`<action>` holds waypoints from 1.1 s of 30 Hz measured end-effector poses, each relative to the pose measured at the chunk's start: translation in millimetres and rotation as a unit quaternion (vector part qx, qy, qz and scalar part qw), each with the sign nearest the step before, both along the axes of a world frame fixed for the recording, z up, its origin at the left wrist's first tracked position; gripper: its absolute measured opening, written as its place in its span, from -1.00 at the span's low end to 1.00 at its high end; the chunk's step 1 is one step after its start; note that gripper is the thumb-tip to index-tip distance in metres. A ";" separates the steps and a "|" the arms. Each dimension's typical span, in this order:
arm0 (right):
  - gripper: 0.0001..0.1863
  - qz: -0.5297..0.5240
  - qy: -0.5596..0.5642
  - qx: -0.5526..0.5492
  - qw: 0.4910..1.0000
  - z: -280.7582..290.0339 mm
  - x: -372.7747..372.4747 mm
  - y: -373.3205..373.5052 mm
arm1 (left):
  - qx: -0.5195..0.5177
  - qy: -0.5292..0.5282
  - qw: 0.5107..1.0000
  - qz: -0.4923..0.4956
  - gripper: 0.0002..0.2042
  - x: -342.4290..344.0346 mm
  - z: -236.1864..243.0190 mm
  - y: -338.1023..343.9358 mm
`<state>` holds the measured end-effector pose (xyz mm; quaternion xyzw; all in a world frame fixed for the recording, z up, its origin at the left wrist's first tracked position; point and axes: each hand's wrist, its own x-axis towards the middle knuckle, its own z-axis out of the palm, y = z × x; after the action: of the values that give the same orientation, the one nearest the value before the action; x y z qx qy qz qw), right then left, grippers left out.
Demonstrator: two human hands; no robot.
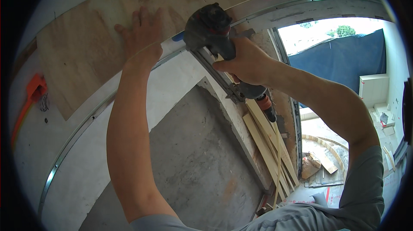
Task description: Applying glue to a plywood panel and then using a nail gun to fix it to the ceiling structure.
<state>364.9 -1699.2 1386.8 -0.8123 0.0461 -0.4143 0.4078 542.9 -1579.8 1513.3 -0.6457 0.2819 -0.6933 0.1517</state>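
A broad plywood sheet (81, 58) spans the upper left of the view. My left hand (143, 37) lies on it with the fingers spread, pressed flat near its lower edge. My right hand (246, 61) is wrapped round the handle of a cordless drill (211, 20), just right of the sheet. The drill's black battery base is at the upper left, and its orange-and-black chuck (265, 104) points down to the right, away from the sheet. Whether a bit sits in the chuck is too small to tell. Below the sheet runs a curved metal track (92, 118).
Several wooden strips (271, 149) lean in the corner by the grey wall (202, 145). A metal channel (217, 76) passes behind the drill. An orange tool (35, 86) is at the far left. Past the opening at the right are a blue sheet (340, 58) and building scraps (316, 166).
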 end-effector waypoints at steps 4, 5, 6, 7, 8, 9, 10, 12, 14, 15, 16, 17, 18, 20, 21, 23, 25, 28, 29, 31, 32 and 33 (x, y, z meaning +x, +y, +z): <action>-0.64 -0.032 -0.060 -0.003 0.998 14.3 7.3 -6.5 | -0.003 -0.005 1.000 -0.011 -0.14 -1.2 0.0 -2.3; -0.64 -0.024 -0.050 0.007 0.998 14.9 7.6 -6.9 | -0.002 -0.006 1.000 -0.007 -0.14 -1.0 -0.2 -2.2; -0.64 -0.023 -0.050 0.007 0.998 13.7 7.1 -4.8 | -0.001 -0.007 1.000 -0.002 -0.15 -0.8 -0.4 -1.1; -0.68 -0.043 -0.045 -0.009 0.998 10.4 5.5 -1.6 | -0.001 -0.008 1.000 0.000 -0.15 -0.9 0.0 -0.7; -0.71 -0.064 -0.039 -0.025 0.997 7.3 3.4 1.7 | -0.002 -0.008 1.000 0.002 -0.15 -1.2 0.7 -0.3; -0.71 -0.064 -0.039 -0.024 0.997 3.9 0.3 5.3 | -0.002 -0.009 1.000 0.003 -0.15 -1.4 0.8 -0.3; -0.71 -0.049 -0.019 -0.016 0.998 0.7 -3.1 8.8 | -0.001 -0.009 1.000 0.003 -0.15 -0.3 1.0 0.1; -0.71 -0.034 0.000 -0.009 0.999 -3.6 -3.6 8.9 | -0.002 -0.010 1.000 0.005 -0.16 2.4 1.4 1.0; -0.72 -0.008 0.017 0.015 1.000 -7.5 2.2 5.2 | -0.003 -0.012 1.000 0.005 -0.16 4.1 1.0 0.4; -0.72 -0.008 0.018 0.015 1.000 -2.5 4.1 3.6 | -0.002 -0.013 1.000 0.004 -0.16 2.0 0.0 -0.4; -0.73 -0.020 -0.034 -0.001 0.999 7.0 7.9 1.0 | -0.002 -0.012 1.000 0.004 -0.16 -0.2 -0.2 -1.3; -0.74 -0.031 -0.085 -0.018 0.996 12.1 9.9 -0.5 | -0.002 -0.005 1.000 0.001 -0.16 -2.5 0.2 -2.6; -0.74 -0.029 -0.084 -0.019 0.996 11.6 12.2 -0.3 | -0.003 0.004 1.000 0.002 -0.17 -3.8 0.5 -1.2; -0.72 0.017 -0.085 0.030 0.996 9.1 15.7 -1.1 | -0.004 -0.005 1.000 -0.003 -0.17 1.2 2.5 -0.1; -0.72 0.019 -0.084 0.031 0.996 6.6 13.0 0.7 | -0.004 -0.015 1.000 -0.008 -0.18 3.3 2.7 1.2; -0.73 -0.023 -0.055 0.037 0.998 -5.9 0.5 5.0 | -0.002 -0.023 1.000 -0.004 -0.18 6.4 2.3 2.7; -0.74 -0.020 -0.041 0.053 0.998 -30.9 -8.7 -4.1 | 0.004 -0.036 0.999 -0.009 -0.19 8.1 2.0 -1.5; -0.76 0.028 -0.038 0.108 0.993 -77.2 -26.5 -14.0 | -0.001 -0.049 0.998 -0.044 -0.26 18.5 -3.6 -7.0; -0.77 0.030 -0.044 0.127 0.991 -92.6 -36.8 -11.7 | -0.005 -0.052 0.998 -0.038 -0.28 11.2 -2.4 2.1; -0.78 0.033 -0.046 0.152 0.987 -123.9 -46.3 -19.6 | -0.002 -0.051 0.998 -0.032 -0.29 11.2 -7.4 2.4; -0.79 0.039 -0.064 0.175 0.982 -137.7 -49.2 -22.9 | -0.011 -0.085 0.993 -0.076 -0.25 13.0 -12.5 2.0; -0.81 0.039 -0.082 0.198 0.976 -151.9 -54.8 -25.0 | -0.021 -0.117 0.985 -0.125 -0.21 13.8 -20.0 0.4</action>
<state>310.1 -1724.2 1234.9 -0.6799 0.0615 -0.4462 0.5787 556.7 -1579.4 1493.3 -0.5227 0.3263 -0.7833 0.0822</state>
